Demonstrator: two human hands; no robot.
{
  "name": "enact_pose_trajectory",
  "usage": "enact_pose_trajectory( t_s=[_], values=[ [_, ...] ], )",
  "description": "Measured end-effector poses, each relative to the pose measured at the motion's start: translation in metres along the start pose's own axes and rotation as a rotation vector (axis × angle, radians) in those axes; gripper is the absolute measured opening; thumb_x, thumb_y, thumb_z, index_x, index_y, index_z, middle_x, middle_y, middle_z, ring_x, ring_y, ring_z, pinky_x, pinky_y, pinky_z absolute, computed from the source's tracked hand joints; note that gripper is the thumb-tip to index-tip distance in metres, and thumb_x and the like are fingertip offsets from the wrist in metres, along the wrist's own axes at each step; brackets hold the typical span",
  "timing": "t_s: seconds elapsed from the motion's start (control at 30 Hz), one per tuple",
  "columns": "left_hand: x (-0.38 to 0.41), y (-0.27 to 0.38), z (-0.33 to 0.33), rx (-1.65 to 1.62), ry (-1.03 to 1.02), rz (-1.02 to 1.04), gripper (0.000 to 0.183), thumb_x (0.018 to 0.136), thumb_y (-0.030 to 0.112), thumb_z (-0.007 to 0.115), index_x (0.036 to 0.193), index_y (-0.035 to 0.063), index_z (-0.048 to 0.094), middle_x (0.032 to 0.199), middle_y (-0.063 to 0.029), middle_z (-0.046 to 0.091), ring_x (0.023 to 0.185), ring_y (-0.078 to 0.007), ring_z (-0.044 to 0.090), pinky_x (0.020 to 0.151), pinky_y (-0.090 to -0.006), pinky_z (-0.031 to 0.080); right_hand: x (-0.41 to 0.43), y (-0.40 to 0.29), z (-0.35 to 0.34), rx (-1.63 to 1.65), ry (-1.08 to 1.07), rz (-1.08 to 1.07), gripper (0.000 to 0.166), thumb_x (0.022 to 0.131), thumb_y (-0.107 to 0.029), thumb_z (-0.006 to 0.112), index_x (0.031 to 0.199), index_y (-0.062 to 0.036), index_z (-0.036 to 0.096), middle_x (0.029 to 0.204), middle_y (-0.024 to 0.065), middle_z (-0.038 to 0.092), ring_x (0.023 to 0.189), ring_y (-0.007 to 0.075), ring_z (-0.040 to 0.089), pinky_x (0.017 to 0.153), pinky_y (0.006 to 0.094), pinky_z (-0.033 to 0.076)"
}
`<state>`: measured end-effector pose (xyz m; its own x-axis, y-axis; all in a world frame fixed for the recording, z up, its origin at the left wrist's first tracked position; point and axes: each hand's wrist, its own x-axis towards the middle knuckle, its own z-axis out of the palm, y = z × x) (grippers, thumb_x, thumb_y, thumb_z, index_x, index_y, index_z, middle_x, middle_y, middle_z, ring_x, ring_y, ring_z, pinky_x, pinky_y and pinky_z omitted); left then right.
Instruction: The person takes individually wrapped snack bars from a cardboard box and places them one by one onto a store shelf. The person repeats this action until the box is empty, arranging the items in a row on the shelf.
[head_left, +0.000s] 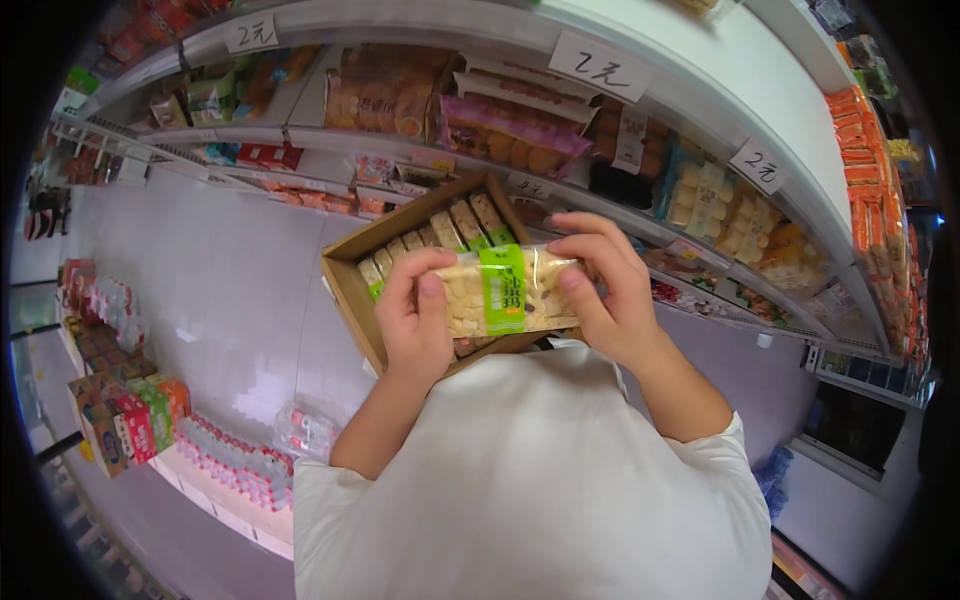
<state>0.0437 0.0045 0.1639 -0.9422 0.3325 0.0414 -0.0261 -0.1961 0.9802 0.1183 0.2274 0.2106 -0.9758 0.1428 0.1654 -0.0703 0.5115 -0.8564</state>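
Observation:
Between my two hands is a clear packet of sachima (465, 300), a pale puffed sweet with a green printed band across its middle. My left hand (420, 315) pinches its left end, thumb in front. At the right end, my right hand (611, 292) grips it with the thumb on the front and fingers over the top edge. Beneath the packet is a cardboard box (352, 307), tilted and close against the white shirt. Rows of similar wrapped bars (454, 225) stand in it. The packet and my hands hide part of the box's inside.
Shelves ahead hold a pink-edged pastry pack (510, 139), bagged bread rolls (701, 191) and handwritten price cards (600, 66). Orange packets (870, 217) are stacked at the right. On the left, bottled drinks (232, 457) and cartons (139, 420) stand beyond the tiled floor (232, 247).

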Motion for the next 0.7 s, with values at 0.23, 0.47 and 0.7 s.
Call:
enact_pose_trajectory(
  t_s=[0.23, 0.47, 0.7],
  values=[
    [0.013, 0.018, 0.005, 0.258, -0.321, 0.759, 0.041, 0.109, 0.029, 0.057, 0.139, 0.0022, 0.051, 0.112, -0.0262, 0.069, 0.097, -0.0352, 0.071, 0.082, -0.0412, 0.059, 0.029, -0.062, -0.034, -0.544, -0.307, -0.466, 0.055, 0.071, -0.018, 0.082, 0.124, -0.011, 0.068, 0.095, 0.0063, 0.067, 0.084, 0.0239, 0.069, 0.068, 0.0368, 0.054],
    [0.021, 0.013, -0.008, 0.155, 0.02, 0.639, 0.062, 0.108, 0.034, 0.055, 0.154, 0.0006, 0.03, 0.143, -0.0272, 0.052, 0.116, -0.0343, 0.067, 0.088, -0.0387, 0.06, 0.096, -0.109, -0.12, -0.83, 0.197, -0.537, 0.061, 0.075, -0.006, 0.091, 0.131, -0.0065, 0.067, 0.103, 0.0118, 0.073, 0.087, 0.0268, 0.073, 0.078, 0.0374, 0.06],
    [0.004, 0.007, -0.024, 0.21, -0.085, 0.496, 0.04, 0.106, 0.016, 0.058, 0.141, -0.0025, 0.05, 0.137, -0.0212, 0.055, 0.108, -0.0261, 0.069, 0.085, -0.0325, 0.057, 0.201, -0.097, -0.18, -1.068, 0.223, -0.231, 0.061, 0.075, -0.011, 0.089, 0.13, -0.0025, 0.064, 0.119, 0.0227, 0.066, 0.113, 0.0387, 0.064, 0.094, 0.0459, 0.052]
  ],
)
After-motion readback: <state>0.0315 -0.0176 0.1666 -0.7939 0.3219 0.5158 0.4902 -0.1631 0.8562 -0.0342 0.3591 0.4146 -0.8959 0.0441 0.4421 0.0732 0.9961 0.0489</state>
